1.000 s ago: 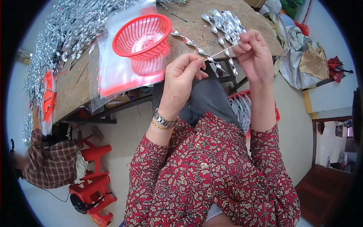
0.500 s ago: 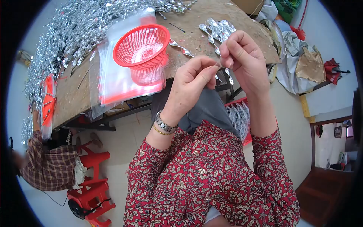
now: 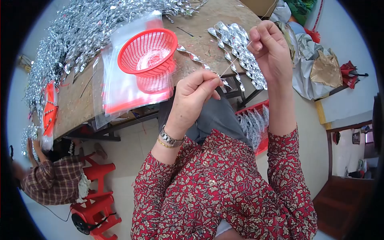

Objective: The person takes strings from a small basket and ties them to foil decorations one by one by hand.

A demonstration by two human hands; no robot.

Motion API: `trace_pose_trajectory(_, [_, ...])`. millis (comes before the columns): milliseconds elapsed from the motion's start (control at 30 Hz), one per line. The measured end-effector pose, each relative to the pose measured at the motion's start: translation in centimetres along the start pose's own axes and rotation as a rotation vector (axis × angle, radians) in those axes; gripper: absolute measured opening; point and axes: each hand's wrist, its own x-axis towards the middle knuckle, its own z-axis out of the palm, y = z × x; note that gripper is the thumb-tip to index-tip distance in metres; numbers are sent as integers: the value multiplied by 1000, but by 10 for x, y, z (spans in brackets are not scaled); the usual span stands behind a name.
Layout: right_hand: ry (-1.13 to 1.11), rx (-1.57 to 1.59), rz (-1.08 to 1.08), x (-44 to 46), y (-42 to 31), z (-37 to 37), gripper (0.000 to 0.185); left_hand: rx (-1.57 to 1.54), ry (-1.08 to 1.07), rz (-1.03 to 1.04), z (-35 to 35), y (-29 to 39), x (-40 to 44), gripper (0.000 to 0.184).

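Observation:
A thin pale string [image 3: 231, 66] is stretched taut on a slant between my two hands. My left hand [image 3: 195, 95] pinches its lower end between thumb and fingers. Higher and to the right, my right hand [image 3: 273, 50] is closed on the upper end, its fingers curled. Beyond the string, a bunch of twisted silver foil spirals [image 3: 241, 42] hangs over the table's front edge. One more foil spiral [image 3: 193, 57] runs from near the basket toward my left hand; whether it joins the string I cannot tell.
A red mesh basket [image 3: 127, 60] with pale string loops stands on clear plastic bags [image 3: 110, 82]. Silver tinsel [image 3: 88, 30] is heaped on the wooden table [image 3: 212, 14]. Below is a red crate [image 3: 262, 145] of wrapped silver pieces. At left, a co-worker [image 3: 56, 176] sits by red stools [image 3: 98, 172].
My hands have moved apart, the right one up and to the right, the left one slightly down and left. The string between them now shows drawn out. More of the foil bunch is visible.

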Motion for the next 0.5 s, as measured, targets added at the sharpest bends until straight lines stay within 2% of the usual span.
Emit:
trace_pose_trajectory(100, [-23,-67,93,-6,1,14,10,-22,-11,-30,1,-1,3,12])
trace_pose_trajectory(500, [-84,-316,160,-14,6,39,8,-102,-6,-57,7,8,18,16])
